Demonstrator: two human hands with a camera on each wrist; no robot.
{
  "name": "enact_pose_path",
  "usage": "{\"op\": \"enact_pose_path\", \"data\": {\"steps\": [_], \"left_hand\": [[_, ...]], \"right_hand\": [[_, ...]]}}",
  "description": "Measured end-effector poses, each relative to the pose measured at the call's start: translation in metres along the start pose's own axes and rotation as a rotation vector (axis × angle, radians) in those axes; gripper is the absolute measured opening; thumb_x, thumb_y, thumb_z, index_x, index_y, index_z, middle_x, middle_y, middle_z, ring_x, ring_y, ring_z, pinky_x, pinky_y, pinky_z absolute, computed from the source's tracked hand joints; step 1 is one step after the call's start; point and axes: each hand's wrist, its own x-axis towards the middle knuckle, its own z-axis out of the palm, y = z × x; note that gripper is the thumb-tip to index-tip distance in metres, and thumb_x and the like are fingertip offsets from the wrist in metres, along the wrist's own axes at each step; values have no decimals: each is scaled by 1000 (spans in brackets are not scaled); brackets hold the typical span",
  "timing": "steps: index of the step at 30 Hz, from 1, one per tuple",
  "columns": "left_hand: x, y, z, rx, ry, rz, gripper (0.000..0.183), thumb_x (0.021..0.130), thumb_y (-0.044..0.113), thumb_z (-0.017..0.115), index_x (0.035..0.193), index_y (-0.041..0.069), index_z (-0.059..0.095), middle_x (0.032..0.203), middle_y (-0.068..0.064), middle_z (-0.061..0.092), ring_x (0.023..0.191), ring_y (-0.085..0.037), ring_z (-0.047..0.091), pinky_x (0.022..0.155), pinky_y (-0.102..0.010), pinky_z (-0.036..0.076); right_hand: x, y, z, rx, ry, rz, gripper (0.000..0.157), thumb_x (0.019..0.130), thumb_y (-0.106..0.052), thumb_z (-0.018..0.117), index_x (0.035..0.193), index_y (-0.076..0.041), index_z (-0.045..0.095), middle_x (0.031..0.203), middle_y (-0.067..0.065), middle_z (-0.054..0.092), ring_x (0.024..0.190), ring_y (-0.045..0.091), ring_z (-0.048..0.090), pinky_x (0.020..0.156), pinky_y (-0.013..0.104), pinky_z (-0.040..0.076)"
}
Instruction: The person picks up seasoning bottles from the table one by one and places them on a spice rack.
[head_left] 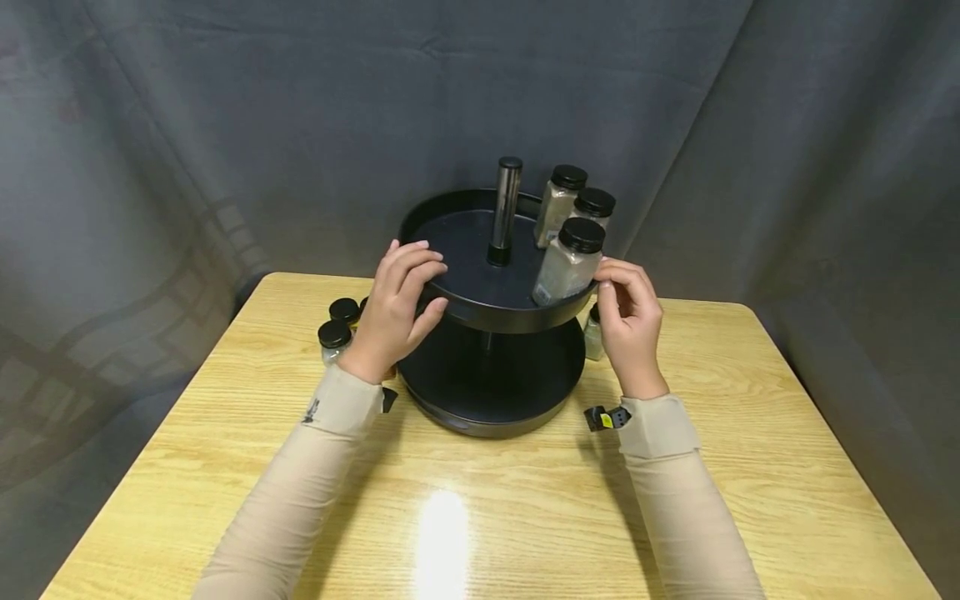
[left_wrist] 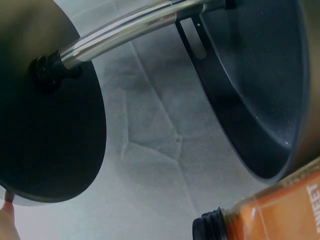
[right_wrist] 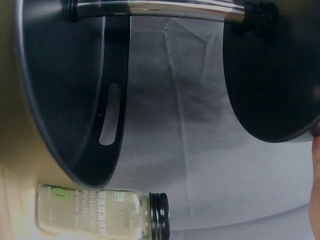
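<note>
A black two-tier turntable (head_left: 487,408) stands on the table, with a metal post (head_left: 506,204) rising through its upper tray. At the front left, my left hand (head_left: 393,312) holds the upper tray's rim, fingers bent over it and thumb by its outer wall. On the opposite side, my right hand (head_left: 632,329) pinches the rim between thumb and curled fingers, beside the nearest jar (head_left: 566,268). Two more black-lidded jars, one at the back (head_left: 558,204) and one between (head_left: 595,202), share the upper tray's right side. The lower tray (head_left: 480,367) looks bare where it shows.
Left of the turntable stand several jars (head_left: 334,335), partly behind my left hand; one holds orange contents (left_wrist: 280,215). A seasoning powder jar (right_wrist: 95,212) stands at the right, close to the lower tray. A grey curtain (head_left: 337,125) hangs behind the wooden table (head_left: 525,517).
</note>
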Motion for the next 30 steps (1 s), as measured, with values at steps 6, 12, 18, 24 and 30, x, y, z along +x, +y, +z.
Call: {"op": "enact_pose_path", "data": {"steps": [6, 12, 18, 24, 30], "left_hand": [[-2, 6, 3, -6, 22, -22, 46, 109, 41, 41, 119, 0, 58, 126, -19, 57, 129, -38, 48, 118, -59, 27], [-4, 11, 5, -8, 48, -39, 46, 108, 41, 41, 119, 0, 58, 126, -19, 57, 130, -38, 48, 119, -59, 25], [-4, 15, 6, -17, 49, -60, 46, 108, 42, 41, 121, 1, 59, 130, -19, 57, 135, -37, 46, 119, -59, 23], [-5, 17, 7, -41, 41, -75, 48, 109, 44, 41, 123, 2, 59, 133, -18, 56, 138, -36, 43, 120, -59, 22], [-4, 21, 5, -66, 24, -97, 51, 108, 46, 41, 128, 3, 59, 138, -19, 55, 142, -36, 40, 121, -58, 20]], "right_hand": [[-1, 2, 1, 21, 8, 25, 12, 94, 17, 51, 98, 17, 62, 114, -5, 65, 116, 18, 61, 98, 28, 51], [-4, -5, -4, -43, -53, 50, 18, 100, 13, 48, 108, 14, 64, 124, -2, 64, 127, 21, 58, 106, 33, 47], [-8, -11, -11, -59, -93, 61, 26, 103, 10, 43, 118, 12, 65, 133, 6, 63, 133, 23, 54, 109, 35, 45], [-18, -14, -16, -67, -109, 72, 34, 102, 14, 41, 128, 10, 62, 142, 14, 58, 131, 20, 56, 106, 32, 47], [-27, -15, -20, -70, -42, 108, 34, 100, 16, 42, 127, 11, 62, 137, 22, 59, 125, 19, 59, 102, 33, 50]]}}
